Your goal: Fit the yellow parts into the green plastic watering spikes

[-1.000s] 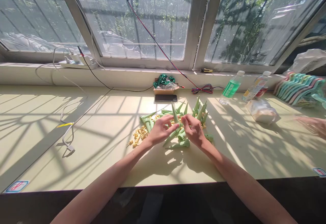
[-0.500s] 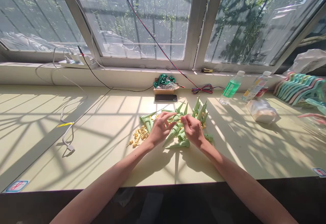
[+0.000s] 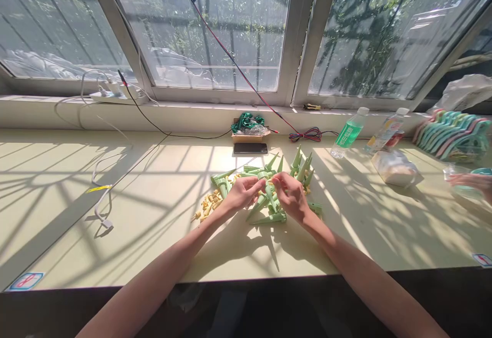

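A heap of green cone-shaped plastic spikes [image 3: 269,219] lies on the pale table [image 3: 154,225], with several small yellow pieces [image 3: 209,206] to its left. Both my hands are over the heap. My left hand [image 3: 240,193] is closed in a pinch on the wide end of one green cone [image 3: 270,193]. My right hand [image 3: 291,194] is closed beside it, fingertips at the same cone. The cone's tip points down toward me.
A black phone [image 3: 250,148] and a small box with green material [image 3: 248,125] lie behind the heap. Two bottles [image 3: 349,133] and a white bag [image 3: 394,168] stand right. Another person's hand [image 3: 471,182] is at the far right edge. Cables [image 3: 102,174] trail left.
The cone held between my hands has turned from pointing up to pointing down toward me. The other person's hand at the right edge has shifted and now holds something clear.
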A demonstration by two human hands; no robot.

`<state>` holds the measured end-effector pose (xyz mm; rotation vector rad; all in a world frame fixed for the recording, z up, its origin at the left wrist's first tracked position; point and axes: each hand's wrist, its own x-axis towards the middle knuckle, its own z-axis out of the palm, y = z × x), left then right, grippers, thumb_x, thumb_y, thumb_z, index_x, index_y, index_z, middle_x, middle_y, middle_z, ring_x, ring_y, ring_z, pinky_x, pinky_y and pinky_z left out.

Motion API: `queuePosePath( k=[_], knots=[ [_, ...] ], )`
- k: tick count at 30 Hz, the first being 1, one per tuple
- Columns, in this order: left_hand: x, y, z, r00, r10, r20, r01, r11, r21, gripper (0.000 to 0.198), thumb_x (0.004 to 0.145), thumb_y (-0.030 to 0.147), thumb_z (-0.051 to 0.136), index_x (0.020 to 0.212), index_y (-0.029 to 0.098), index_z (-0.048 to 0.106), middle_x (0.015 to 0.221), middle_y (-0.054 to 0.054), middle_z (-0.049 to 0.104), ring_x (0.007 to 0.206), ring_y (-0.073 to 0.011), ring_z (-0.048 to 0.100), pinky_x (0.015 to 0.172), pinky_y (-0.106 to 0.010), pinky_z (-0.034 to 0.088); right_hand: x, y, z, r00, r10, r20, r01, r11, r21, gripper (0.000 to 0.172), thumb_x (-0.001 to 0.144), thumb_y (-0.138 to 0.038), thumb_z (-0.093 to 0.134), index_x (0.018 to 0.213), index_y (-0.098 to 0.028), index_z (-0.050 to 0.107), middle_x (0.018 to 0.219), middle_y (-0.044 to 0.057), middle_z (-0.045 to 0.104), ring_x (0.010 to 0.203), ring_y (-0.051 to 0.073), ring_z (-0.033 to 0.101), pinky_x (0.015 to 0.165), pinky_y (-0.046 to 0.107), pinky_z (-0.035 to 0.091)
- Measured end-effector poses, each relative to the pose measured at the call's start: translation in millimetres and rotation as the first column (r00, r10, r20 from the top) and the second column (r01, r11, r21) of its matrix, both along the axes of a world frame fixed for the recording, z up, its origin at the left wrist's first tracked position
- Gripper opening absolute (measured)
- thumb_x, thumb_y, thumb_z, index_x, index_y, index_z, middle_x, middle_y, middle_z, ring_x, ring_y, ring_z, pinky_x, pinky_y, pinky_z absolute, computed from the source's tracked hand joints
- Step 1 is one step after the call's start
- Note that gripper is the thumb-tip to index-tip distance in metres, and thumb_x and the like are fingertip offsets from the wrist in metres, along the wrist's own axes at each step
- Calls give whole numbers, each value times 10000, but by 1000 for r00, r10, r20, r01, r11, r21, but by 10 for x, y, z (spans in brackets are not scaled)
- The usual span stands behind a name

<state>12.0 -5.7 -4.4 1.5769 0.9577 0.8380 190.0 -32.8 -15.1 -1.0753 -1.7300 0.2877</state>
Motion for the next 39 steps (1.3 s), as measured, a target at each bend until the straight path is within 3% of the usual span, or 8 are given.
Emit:
queuePosePath(
  k=[8, 14, 19, 23, 29, 32, 35, 39],
  knots=[
    [12, -7, -30, 998, 64, -17, -58, 963, 264, 341, 833, 422, 666, 1026, 145, 621, 737, -11, 597, 575, -117, 594, 421, -182, 445, 9, 15, -21, 1000, 20, -23, -21, 998, -67, 323, 996, -371, 411, 716, -217, 456, 578, -33, 438, 518, 128, 398, 535, 275, 333],
    [-13, 1, -118, 997, 73, -28, -47, 839, 541, 365, 849, 360, 677, 1161, 178, 624, 1078, -78, 611, 675, -93, 609, 552, -204, 550, -12, 12, -21, 1000, -10, -25, 8, 999, -51, 369, 1002, -355, 393, 661, -220, 353, 560, -52, 372, 499, 103, 344, 507, 252, 294],
    [-12, 8, -137, 991, 105, -78, -17, 694, 720, 363, 873, 225, 651, 1230, 224, 591, 1108, -64, 629, 638, -58, 580, 565, -183, 535, -28, 19, -19, 999, 20, -49, -19, 1000, 5, 382, 995, -348, 402, 640, -226, 327, 545, -57, 356, 480, 95, 327, 485, 243, 289],
    [3, 6, -145, 987, 146, -70, -42, 647, 761, 363, 861, 147, 619, 1212, 236, 592, 1068, -51, 635, 625, -57, 551, 560, -182, 528, -40, 27, -25, 998, 35, -51, -33, 999, 23, 383, 990, -346, 415, 635, -225, 336, 540, -57, 360, 468, 92, 326, 475, 238, 291],
    [33, -46, -84, 983, 182, -26, -143, 844, 517, 309, 874, 258, 599, 1166, 195, 519, 1037, -61, 624, 592, -70, 596, 485, -178, 486, -27, 34, -40, 999, 3, -48, -1, 999, 41, 353, 996, -340, 422, 672, -205, 456, 567, -36, 427, 505, 109, 392, 520, 248, 342],
    [34, -29, -38, 987, 160, 21, -159, 939, 304, 264, 938, 408, 508, 900, 153, 567, 701, -8, 616, 457, -72, 532, 413, -171, 415, -17, 32, -40, 999, -2, -49, 4, 999, 44, 329, 997, -350, 429, 716, -199, 508, 603, -19, 482, 540, 121, 440, 551, 257, 374],
    [17, 5, -19, 996, 86, 36, -90, 987, 135, 556, 965, 576, 364, 657, 147, 537, 422, 20, 485, 324, -69, 409, 352, -184, 325, -12, 26, -31, 999, 26, -21, -25, 998, 55, 293, 997, -338, 440, 766, -191, 547, 662, 7, 549, 577, 131, 482, 576, 263, 393],
    [-12, 8, -16, 999, -5, 36, 4, 1000, 12, 578, 922, 642, 418, 622, 156, 506, 429, 5, 513, 327, -76, 420, 339, -187, 285, -8, 20, -18, 998, 61, 25, -62, 996, 60, 280, 997, -332, 434, 787, -189, 552, 703, 23, 577, 597, 137, 497, 594, 271, 400]
  ],
)
